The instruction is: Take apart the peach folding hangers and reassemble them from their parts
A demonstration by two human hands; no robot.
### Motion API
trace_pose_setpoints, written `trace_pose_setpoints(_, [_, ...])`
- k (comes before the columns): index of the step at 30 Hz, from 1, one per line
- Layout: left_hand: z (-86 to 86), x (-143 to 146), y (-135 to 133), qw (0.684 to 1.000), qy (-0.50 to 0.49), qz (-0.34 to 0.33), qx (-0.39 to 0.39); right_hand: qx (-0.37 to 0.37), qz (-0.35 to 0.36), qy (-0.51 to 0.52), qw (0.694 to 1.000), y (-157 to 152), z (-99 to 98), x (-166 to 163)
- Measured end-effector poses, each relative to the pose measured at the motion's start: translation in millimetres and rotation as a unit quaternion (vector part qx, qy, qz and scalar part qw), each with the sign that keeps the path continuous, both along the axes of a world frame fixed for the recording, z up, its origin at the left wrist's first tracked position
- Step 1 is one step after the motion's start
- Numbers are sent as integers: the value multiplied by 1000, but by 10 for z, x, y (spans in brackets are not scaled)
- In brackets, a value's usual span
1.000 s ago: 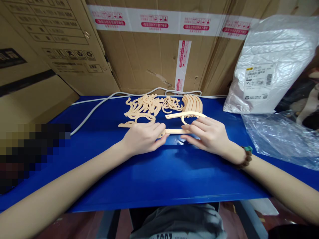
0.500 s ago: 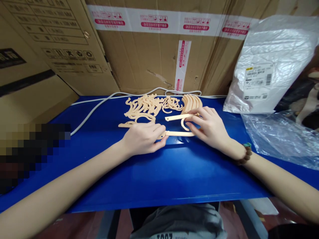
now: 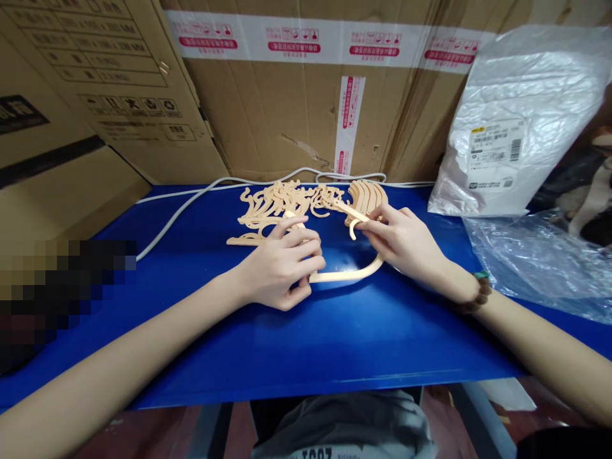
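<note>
Between my hands is a beige folding clothes hanger (image 3: 347,276), made of a curved arm, a straight piece and a small hook. My right hand (image 3: 404,245) pinches it at the middle, where the hook and the straight piece stick out past the fingertips. At the other end of the curved arm, my left hand (image 3: 282,264) has its fingers bent round the tip and hides most of it. A beige strip shows above the left knuckles. Just behind my hands lie a loose pile of beige hanger pieces (image 3: 275,199), several small hooks (image 3: 321,203) and a stack of curved arms (image 3: 368,196).
The blue tabletop (image 3: 325,350) ends near my lap. Cardboard boxes (image 3: 268,115) wall off the back and left. A white cable (image 3: 172,233) runs along the rear edge. To the right stand a white labelled plastic bag (image 3: 497,140) and clear plastic wrap (image 3: 540,261).
The hanger has turned between my hands: its straight piece now slants up to the left, and the curved arm hangs lower, nearer me. My left hand has shifted its finger grip at the tip.
</note>
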State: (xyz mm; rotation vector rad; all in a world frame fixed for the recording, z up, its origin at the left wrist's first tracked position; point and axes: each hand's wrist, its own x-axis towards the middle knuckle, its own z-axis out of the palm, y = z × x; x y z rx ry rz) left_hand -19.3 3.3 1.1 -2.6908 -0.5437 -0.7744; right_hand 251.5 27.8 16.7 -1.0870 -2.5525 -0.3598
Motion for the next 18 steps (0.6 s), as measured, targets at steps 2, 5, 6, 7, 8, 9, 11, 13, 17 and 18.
trace_pose_setpoints(2, [-17,-5,8,1000,-3,6,9,6,1,-5,1000,21,12,22])
trace_pose_setpoints(5, [-40,-7,27,1000,-5,15,21,19,-5,-11,1000,43,27,50])
trace_pose_setpoints(6, [-47,-5,35,999,-5,17,26,22,-6,-14,1000,48,29,57])
trace_pose_setpoints(7, [-52,-2,41,999,-6,21,32,23,-5,-18,1000,53,29,63])
trace_pose_setpoints(8, [-56,0,47,999,-7,24,39,24,-5,-21,999,57,28,68])
trace_pose_setpoints(9, [-58,3,53,999,-10,27,45,24,-5,-24,999,60,25,71])
trace_pose_setpoints(11, [-60,5,64,998,-6,29,50,24,-6,-30,999,67,21,77])
trace_pose_setpoints(13, [-61,0,76,998,5,30,49,27,-7,-34,999,73,17,81])
trace_pose_setpoints(17, [-73,-24,102,999,7,36,21,38,-12,-42,998,81,21,94])
trace_pose_setpoints(18, [-79,-29,105,999,0,40,6,42,-16,-45,998,82,23,97])
